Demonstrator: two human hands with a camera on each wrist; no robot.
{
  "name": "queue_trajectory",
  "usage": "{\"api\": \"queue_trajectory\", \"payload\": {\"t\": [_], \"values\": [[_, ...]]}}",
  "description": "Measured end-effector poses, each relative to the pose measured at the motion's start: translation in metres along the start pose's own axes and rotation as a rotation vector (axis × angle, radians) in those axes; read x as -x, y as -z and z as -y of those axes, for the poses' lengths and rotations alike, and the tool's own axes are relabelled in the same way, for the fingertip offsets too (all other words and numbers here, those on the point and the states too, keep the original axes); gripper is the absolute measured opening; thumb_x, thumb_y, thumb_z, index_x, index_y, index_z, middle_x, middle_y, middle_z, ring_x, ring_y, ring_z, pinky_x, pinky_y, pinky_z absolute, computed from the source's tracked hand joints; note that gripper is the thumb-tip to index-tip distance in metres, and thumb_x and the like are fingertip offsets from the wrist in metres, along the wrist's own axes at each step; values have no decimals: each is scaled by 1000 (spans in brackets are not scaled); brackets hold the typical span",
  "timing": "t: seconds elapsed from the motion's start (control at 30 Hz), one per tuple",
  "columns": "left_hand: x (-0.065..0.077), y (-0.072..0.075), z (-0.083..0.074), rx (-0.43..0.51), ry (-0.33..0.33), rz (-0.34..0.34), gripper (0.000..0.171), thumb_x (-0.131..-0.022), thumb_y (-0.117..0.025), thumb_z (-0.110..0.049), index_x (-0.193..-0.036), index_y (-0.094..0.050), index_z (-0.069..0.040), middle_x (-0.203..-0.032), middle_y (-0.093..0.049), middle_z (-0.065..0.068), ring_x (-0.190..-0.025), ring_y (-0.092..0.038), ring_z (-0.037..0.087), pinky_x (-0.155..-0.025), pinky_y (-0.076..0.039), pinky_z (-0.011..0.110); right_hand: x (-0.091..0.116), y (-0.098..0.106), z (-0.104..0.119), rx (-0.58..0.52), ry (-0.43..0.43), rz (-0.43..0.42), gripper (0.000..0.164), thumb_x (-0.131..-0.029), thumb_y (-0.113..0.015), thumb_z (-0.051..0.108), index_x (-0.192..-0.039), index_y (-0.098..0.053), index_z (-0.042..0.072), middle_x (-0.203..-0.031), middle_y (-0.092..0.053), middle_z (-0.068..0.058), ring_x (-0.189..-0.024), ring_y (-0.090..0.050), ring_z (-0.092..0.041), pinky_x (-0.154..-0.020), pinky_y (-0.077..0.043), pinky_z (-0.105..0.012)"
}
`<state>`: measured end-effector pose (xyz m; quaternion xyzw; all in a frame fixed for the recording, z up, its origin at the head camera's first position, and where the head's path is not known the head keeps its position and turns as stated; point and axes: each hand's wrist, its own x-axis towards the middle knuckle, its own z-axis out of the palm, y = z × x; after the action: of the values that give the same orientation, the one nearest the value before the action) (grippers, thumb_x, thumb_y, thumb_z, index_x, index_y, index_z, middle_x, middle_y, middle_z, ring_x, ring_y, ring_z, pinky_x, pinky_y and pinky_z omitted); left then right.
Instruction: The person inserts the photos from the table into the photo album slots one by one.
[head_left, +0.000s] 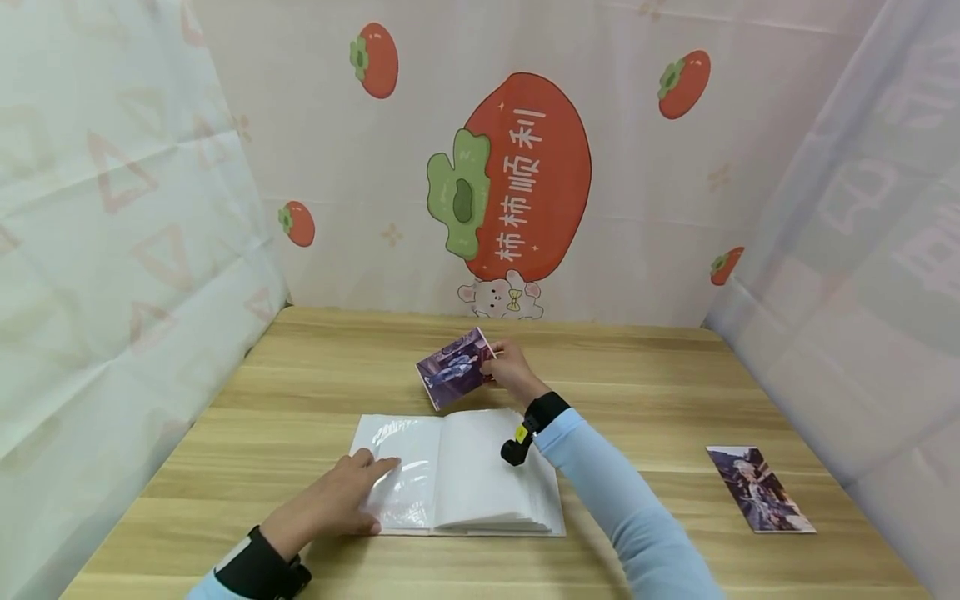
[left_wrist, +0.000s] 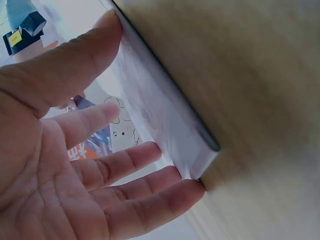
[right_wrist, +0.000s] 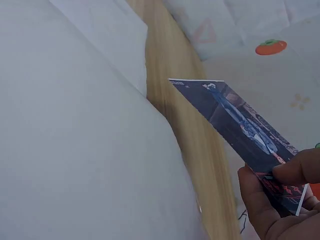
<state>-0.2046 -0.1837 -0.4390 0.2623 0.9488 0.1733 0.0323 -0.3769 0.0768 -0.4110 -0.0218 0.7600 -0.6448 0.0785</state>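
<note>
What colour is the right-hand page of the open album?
White; the page shows best in the head view.

The table [head_left: 637,375] is bearing an open album [head_left: 480,475] and, at the album's three o'clock, a photo [head_left: 761,490].

head: high before album [head_left: 487,475], faces forward-down | left wrist: close, album's left, faces across | right wrist: close above, faces far-left | all share album

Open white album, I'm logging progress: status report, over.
Left hand touching left side of white album. Right hand pinching purple rectangular printed card beyond it. Second purple printed card lying right, out of the way.
</note>
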Motion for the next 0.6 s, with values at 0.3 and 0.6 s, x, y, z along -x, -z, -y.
{"api": "queue_trajectory", "payload": {"t": [0.3, 0.6], "values": [[1, 3, -2, 35, 39, 55, 65, -65, -82, -18, -123, -57, -1, -126, -44, 27, -104, -44, 46, -84, -41, 55, -1, -25, 0, 32, -16, -10, 27, -84, -52, -10, -109, -45, -2, -106, -50, -19, -92, -56, -33, -78, -49, -46], [3, 2, 2, 15, -33, 33, 61, -66, -80, -17, -118, -58, 4, -128, -47, 28, -103, -44, 49, -89, -34, 59, -1, -34, -4, 29, -35, -23, 29, -83, -51, -12, -109, -42, -2, -106, -50, -20, -94, -57, -35, -77, -50, -44]]}}
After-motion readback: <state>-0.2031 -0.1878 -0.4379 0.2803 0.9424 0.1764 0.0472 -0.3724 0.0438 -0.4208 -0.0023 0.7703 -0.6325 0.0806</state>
